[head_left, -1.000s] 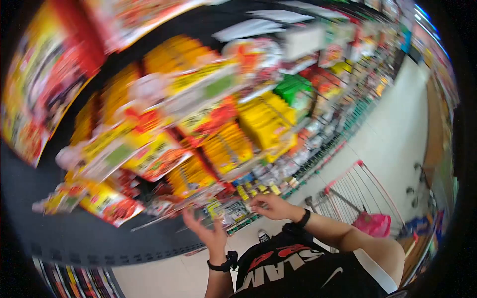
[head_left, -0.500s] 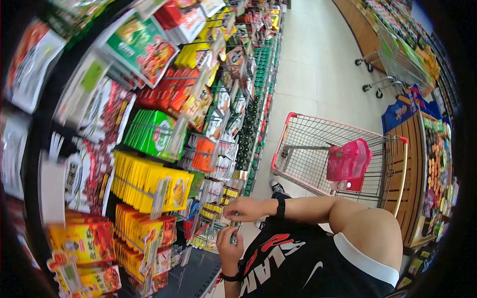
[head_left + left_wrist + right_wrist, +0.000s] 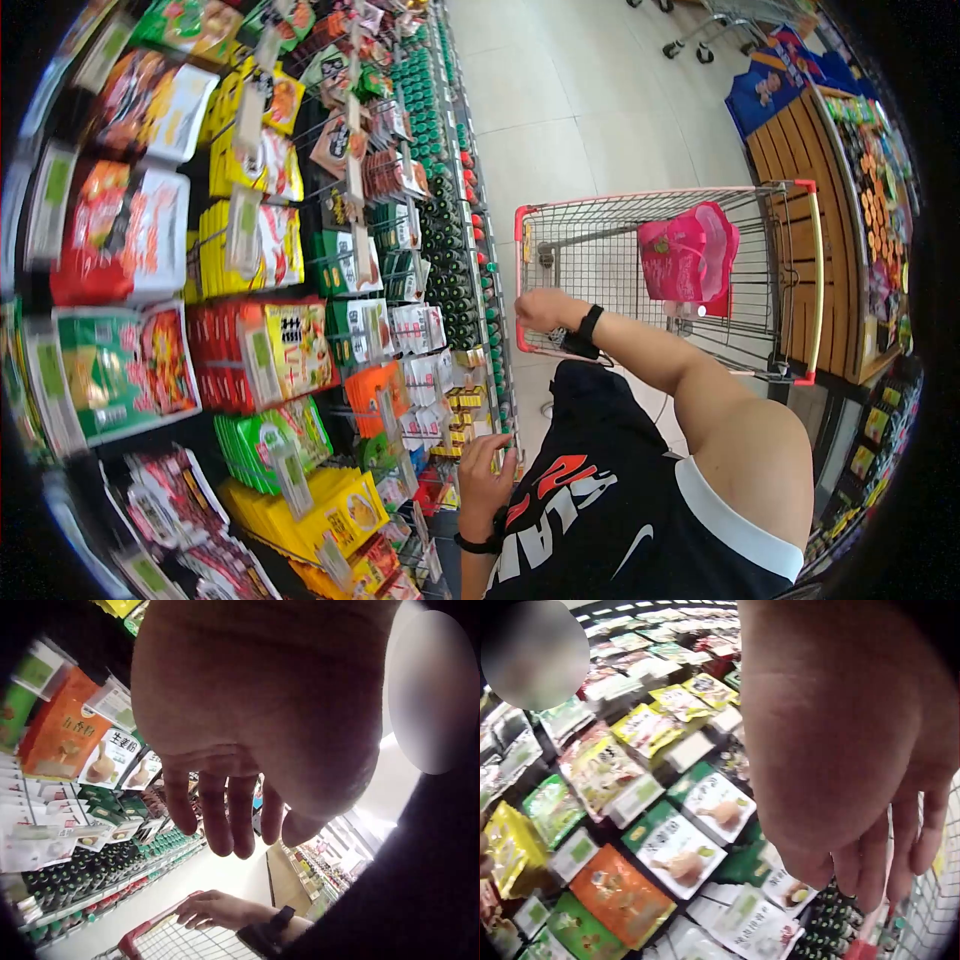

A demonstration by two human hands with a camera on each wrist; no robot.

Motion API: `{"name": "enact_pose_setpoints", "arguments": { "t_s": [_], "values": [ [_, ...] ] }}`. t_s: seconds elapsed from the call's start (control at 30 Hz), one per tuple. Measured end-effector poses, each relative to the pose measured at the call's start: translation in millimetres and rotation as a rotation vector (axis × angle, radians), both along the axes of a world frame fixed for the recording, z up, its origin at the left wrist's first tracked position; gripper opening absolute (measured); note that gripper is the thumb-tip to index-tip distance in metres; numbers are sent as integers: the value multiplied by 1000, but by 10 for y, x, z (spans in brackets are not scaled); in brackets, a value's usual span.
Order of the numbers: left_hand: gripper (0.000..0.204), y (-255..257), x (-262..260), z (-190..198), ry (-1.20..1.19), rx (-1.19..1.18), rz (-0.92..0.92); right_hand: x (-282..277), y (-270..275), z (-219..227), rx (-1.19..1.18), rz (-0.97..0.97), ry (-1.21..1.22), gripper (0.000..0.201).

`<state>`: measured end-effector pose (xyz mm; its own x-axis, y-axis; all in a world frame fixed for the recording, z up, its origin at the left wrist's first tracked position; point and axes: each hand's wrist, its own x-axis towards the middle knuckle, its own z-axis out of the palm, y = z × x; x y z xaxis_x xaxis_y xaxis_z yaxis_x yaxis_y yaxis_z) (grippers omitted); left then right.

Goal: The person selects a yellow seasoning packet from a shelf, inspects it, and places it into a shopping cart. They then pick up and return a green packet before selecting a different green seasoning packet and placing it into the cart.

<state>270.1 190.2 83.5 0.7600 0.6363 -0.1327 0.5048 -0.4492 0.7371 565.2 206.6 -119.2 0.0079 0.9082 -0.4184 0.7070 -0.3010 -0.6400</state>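
Observation:
My right hand [image 3: 545, 310] hovers over or lies against the red-rimmed near corner of a wire shopping cart [image 3: 640, 195]; contact cannot be told. In the right wrist view its fingers hang loosely extended beside the cart mesh [image 3: 930, 915]. My left hand [image 3: 485, 480] is lower down, beside the shelf, fingers slightly bent and holding nothing; the left wrist view shows them spread loosely. A pink bag [image 3: 690, 255] lies in the cart. Left of my hands hang seasoning packets, among them an orange one [image 3: 378, 398] and a yellow stack [image 3: 330, 510].
Rows of green-capped bottles [image 3: 450, 270] line the shelf's lower edge. Pale floor tiles [image 3: 560, 110] stretch beyond the cart. To the right stands a wooden slatted display [image 3: 800, 220] with goods on it, and another cart [image 3: 735, 20] is at the top.
The view has swung along the shelf, and the cart appears nearer my hands. My right hand has moved away from my left and out to the cart's corner.

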Motion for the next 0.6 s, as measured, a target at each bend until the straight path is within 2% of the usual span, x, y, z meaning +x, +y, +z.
{"name": "enact_pose_setpoints", "arguments": {
  "t_s": [0.13, 0.23, 0.33, 0.37, 0.47, 0.6],
  "values": [
    [18, 224, 310, -13, 44, -28, -13, 435, 147, -473, -216, -116, -140, 30],
    [18, 298, 439, -30, 92, -14, -25, 624, 298, -961, -225, -400, -33, 46],
    [18, 326, 487, -78, 129, -35, -46, 675, 375, -1253, -76, -531, -3, 62],
    [18, 322, 482, -106, 140, -48, -54, 727, 396, -1195, -141, -493, 67, 69],
    [18, 324, 459, -196, 155, -47, -81, 698, 421, -1527, 31, -495, 78, 71],
    [19, 372, 483, -229, 159, -52, -77, 665, 427, -1536, -66, -573, 133, 72]
  ]
}}
